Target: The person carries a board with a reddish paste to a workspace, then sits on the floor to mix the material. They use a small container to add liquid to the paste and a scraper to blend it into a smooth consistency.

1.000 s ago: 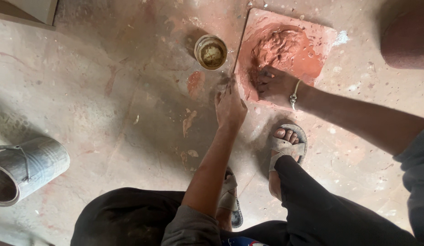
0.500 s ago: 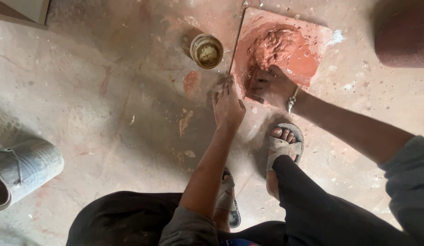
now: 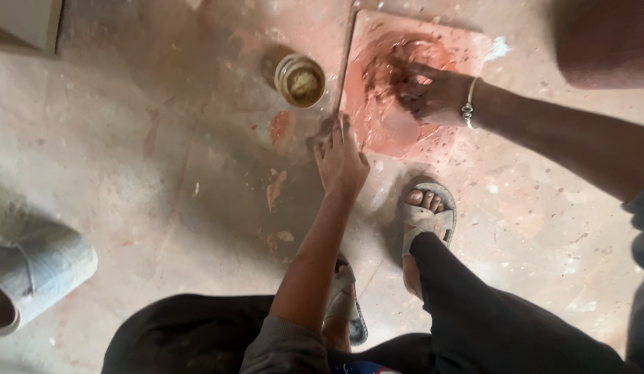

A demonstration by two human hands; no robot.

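At the far left a grey bucket [image 3: 31, 280] lies on its side on the dusty floor [image 3: 128, 138], well apart from your work. Further right a small round cup [image 3: 300, 80] of yellowish paste stands on the floor, just beside the left edge of the slab [image 3: 433, 142]. Your left hand [image 3: 341, 161] rests flat on the floor with fingers spread and holding nothing, its fingertips touching the slab's near left edge, so it looks to be bracing. Your sandalled foot [image 3: 426, 215] stands just below the slab. On the slab itself lies the wet red clay [image 3: 381, 76], smeared in a thin layer with a darker, thicker heap toward the top. Your right hand [image 3: 427, 93], a bracelet [image 3: 467, 102] at its wrist, is pressed into that heap, fingers curled and dug in; whether it grips a lump or only pushes, you cannot tell. By the look of it you are at the kneading or mixing step, with the clay unevenly worked. The next move calls for keeping the slab steady with your left hand while you gather the thin smears toward the heap, without knocking the cup.
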